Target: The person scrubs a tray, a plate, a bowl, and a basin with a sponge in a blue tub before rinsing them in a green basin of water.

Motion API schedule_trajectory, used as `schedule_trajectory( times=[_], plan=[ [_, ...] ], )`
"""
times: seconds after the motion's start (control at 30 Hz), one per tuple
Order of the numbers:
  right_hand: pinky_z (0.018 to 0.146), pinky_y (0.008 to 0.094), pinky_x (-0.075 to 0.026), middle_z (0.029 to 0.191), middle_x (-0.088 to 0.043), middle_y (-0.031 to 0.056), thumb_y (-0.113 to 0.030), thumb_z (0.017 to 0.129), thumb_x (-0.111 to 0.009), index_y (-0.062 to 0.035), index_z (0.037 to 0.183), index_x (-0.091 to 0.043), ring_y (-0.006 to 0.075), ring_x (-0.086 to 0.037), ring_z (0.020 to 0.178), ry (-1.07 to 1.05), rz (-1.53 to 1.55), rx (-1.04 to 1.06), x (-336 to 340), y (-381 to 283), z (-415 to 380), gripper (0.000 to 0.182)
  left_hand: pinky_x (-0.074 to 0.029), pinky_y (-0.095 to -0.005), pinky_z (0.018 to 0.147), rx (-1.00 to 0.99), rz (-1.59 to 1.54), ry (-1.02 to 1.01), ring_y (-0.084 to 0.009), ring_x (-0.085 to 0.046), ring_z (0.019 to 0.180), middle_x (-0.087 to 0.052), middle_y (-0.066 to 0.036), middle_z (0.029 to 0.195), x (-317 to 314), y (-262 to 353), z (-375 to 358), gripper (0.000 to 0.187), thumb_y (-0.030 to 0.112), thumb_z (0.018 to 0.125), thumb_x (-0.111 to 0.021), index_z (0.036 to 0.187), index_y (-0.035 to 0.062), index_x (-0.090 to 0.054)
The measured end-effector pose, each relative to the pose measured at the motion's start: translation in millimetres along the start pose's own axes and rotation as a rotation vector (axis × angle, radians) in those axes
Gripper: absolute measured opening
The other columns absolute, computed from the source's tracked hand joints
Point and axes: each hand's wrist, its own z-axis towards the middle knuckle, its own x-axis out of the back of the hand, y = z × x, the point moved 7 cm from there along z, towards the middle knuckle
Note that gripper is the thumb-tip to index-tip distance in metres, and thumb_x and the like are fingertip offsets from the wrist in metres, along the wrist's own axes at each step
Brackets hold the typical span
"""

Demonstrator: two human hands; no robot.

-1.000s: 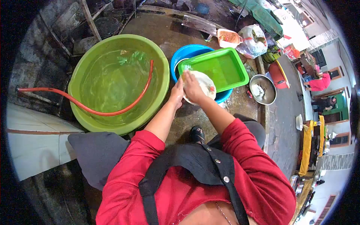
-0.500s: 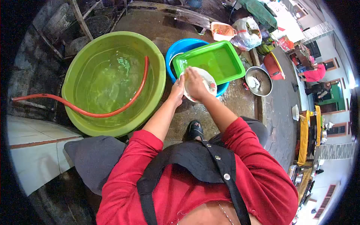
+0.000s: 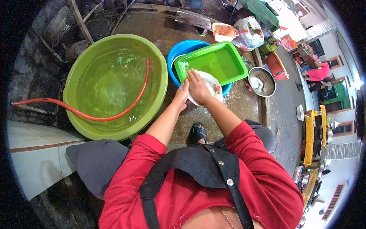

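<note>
A white plate with a red flower pattern [image 3: 212,84] is held tilted in front of the green tray. My left hand [image 3: 182,94] grips the plate's left edge. Across the plate's face lies my right hand [image 3: 199,88], its fingers stretched out and slightly blurred. Whether anything sits under that palm is hidden. Just beyond the hands, a bright green rectangular tray [image 3: 217,63] with water in it rests on a blue basin [image 3: 176,51].
To the left stands a large green tub [image 3: 70,89] of water with an orange hose [image 3: 143,89] over its rim. At right are a metal bowl [image 3: 271,86], a red bucket [image 3: 275,65], a plastic bag [image 3: 248,34] and a small basket [image 3: 224,31]. People [image 3: 320,72] are farther off.
My right hand has shifted slightly on the plate, and more of the flower pattern shows. My left hand still holds the edge.
</note>
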Motion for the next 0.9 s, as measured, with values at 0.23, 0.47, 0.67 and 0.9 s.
schedule_trajectory(
  times=[0.23, 0.47, 0.67, 0.9],
  plan=[
    [0.083, 0.0364, -0.045, 0.112, -0.055, 0.0136, -0.005, 0.072, -0.055, -0.0114, 0.105, -0.057, 0.0322, -0.055, 0.099, -0.25, 0.174, 0.007, 20, 0, -57, 0.034, -0.047, -0.0353, 0.08, -0.16, -0.092, 0.09, -0.0204, -0.055, 0.097, -0.055, -0.01, 0.111, 37, 6, 24, 0.037, 0.024, 0.09, -0.046, 0.122, 0.0057, -0.041],
    [0.097, 0.0446, -0.031, 0.131, -0.033, 0.0234, -0.012, 0.077, -0.051, -0.0062, 0.127, -0.036, 0.0383, -0.038, 0.116, -0.084, -0.155, 0.026, -7, 8, -18, 0.052, -0.044, -0.0328, 0.081, -0.079, -0.019, -0.095, -0.019, -0.051, 0.103, -0.05, -0.008, 0.118, -6, 4, 3, 0.046, 0.038, 0.091, -0.04, 0.126, 0.0086, -0.039],
    [0.099, 0.047, -0.027, 0.132, -0.037, 0.012, -0.024, 0.081, -0.048, -0.0135, 0.127, -0.039, 0.0338, -0.036, 0.12, -0.374, 0.226, 0.09, 16, -24, -48, 0.048, -0.042, -0.0339, 0.085, -0.11, -0.182, 0.052, -0.0201, -0.052, 0.099, -0.052, -0.009, 0.115, 27, 9, 15, 0.041, 0.034, 0.092, -0.041, 0.124, 0.0083, -0.041],
    [0.097, 0.055, -0.025, 0.139, -0.027, 0.0061, -0.026, 0.086, -0.04, -0.0113, 0.129, -0.035, 0.0234, -0.017, 0.132, -0.16, -0.361, -0.057, 9, 21, -4, 0.047, -0.045, -0.0371, 0.083, -0.014, -0.079, -0.063, -0.0216, -0.051, 0.105, -0.052, -0.009, 0.117, 0, 7, 5, 0.049, 0.042, 0.089, -0.042, 0.127, 0.0104, -0.038]
  ],
)
